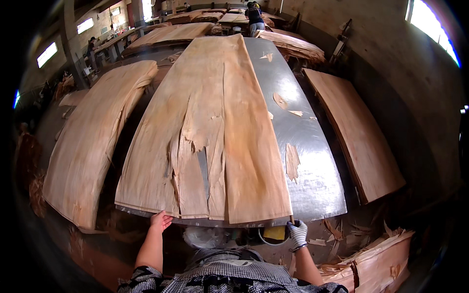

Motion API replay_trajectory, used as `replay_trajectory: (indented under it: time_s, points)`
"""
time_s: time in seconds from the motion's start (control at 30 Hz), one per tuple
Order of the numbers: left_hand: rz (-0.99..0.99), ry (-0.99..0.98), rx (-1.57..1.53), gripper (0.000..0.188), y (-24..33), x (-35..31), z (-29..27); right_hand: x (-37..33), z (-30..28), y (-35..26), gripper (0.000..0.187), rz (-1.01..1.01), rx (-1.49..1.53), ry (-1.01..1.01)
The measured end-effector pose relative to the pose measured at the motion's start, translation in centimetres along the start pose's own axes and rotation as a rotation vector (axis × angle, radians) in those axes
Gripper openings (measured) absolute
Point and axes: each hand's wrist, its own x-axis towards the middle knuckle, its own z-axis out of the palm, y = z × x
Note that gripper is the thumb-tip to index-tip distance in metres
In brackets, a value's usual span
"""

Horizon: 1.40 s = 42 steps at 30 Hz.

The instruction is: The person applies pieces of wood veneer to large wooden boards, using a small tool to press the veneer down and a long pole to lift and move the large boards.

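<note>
A large tan wood veneer sheet (pixel 254 161) lies lengthwise in front of me on a grey metal-topped table (pixel 317 180). Splits and a ragged hole run through its near middle part, with grey showing through. My left hand (pixel 160 221), bare, is closed at the sheet's near left edge, thumb above and fingers along the rim. At the near right corner of the veneer is my right hand (pixel 297 235) in a striped white-and-grey glove, its fingers curled. A short, thin brown piece sticks up from them; its kind cannot be made out.
Veneer stacks flank the table, one on the left (pixel 97 141) and one on the right (pixel 361 132). Veneer scraps (pixel 292 161) lie on the bare metal. Below the near edge are a bucket (pixel 273 236) and clear plastic (pixel 207 237). Far off, a person (pixel 255 18) stands among more stacks.
</note>
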Motion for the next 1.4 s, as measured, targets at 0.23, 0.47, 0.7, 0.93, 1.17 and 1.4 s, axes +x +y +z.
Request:
replay_trajectory:
  time_s: [0.23,0.47,0.7,0.93,1.17,1.4]
  points:
    - [0.004,0.11,0.014,0.016,-0.2,1.5,-0.1,0.1,-8.2,3.8,0.023,0.078,-0.294,0.098]
    - [0.011,0.165,0.042,0.016,-0.3,1.3,-1.1,-5.1,-18.0,7.5,0.033,0.095,-0.8,0.417]
    - [-0.024,0.163,0.082,0.02,-0.6,0.5,0.3,-0.9,-18.2,2.9,0.032,-0.063,-0.777,0.311]
    - [0.027,0.103,0.081,0.026,-0.5,1.9,-0.4,-6.7,-6.6,5.8,0.03,0.234,-0.162,0.149]
    - [-0.015,0.06,0.336,0.04,1.1,-2.3,-1.4,0.4,2.0,-1.4,0.025,-0.231,-0.727,0.128]
    - [0.998,0.01,1.189,0.036,4.1,-4.8,4.9,-4.3,2.3,-5.9,0.009,-0.305,-0.948,0.323]
